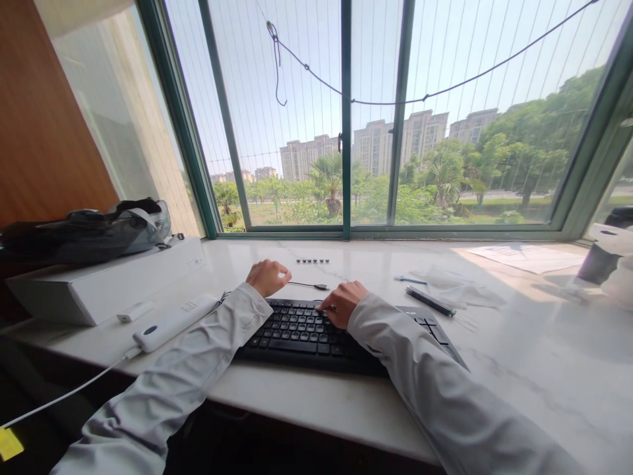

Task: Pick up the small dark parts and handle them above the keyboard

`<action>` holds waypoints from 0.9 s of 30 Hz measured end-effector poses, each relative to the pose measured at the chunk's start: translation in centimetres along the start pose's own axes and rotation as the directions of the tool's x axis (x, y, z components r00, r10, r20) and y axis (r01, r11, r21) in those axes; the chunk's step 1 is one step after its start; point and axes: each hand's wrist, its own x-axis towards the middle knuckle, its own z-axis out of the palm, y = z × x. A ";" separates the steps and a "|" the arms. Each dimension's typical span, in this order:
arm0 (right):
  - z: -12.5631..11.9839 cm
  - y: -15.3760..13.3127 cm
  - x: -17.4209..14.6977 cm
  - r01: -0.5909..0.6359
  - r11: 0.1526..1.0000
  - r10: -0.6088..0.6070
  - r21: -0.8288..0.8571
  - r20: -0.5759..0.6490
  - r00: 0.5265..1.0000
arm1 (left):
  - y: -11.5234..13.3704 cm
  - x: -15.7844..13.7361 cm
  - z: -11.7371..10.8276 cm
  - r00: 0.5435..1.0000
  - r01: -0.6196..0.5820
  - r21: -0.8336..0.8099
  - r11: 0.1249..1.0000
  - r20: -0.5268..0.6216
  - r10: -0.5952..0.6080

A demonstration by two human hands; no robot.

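A black keyboard (297, 328) lies on the white marble counter, its right part covered by my right forearm. My right hand (345, 302) is bent over the upper key rows, fingertips down on the keys; anything between them is hidden. Just beyond the keyboard's upper left corner, my left hand (267, 277) is curled with thumb and fingers close together; I cannot make out anything in it. A cable with a black USB plug (321, 287) lies between the hands. Behind it, several small black keycaps (312, 261) stand in a row.
To the left are a white power strip (173, 323) with its cord, a small white block (136, 311) and a white box (99, 284) bearing a dark bag (89, 231). To the right lie a black pen-like stick (430, 301), a blue-tipped tool (412, 280), clear plastic (459, 288) and paper (527, 257).
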 end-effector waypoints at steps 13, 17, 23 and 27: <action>-0.6 1.0 0.3 -0.011 0.999 0.009 -0.038 -0.053 0.999 | -3.0 4.1 2.4 0.963 0.150 0.042 0.988 0.222 -0.155; -0.4 1.1 0.4 -0.012 0.999 0.010 -0.030 -0.068 0.998 | -3.1 7.9 4.3 0.962 0.071 0.102 0.992 0.257 -0.096; -0.4 1.4 0.5 -0.035 0.999 0.034 -0.016 -0.063 0.997 | -2.2 12.6 7.6 0.959 0.019 0.138 0.990 0.279 -0.057; -0.5 1.6 0.5 -0.044 0.999 0.043 -0.021 -0.041 0.998 | -1.1 13.8 9.1 0.962 0.001 0.147 0.989 0.271 -0.042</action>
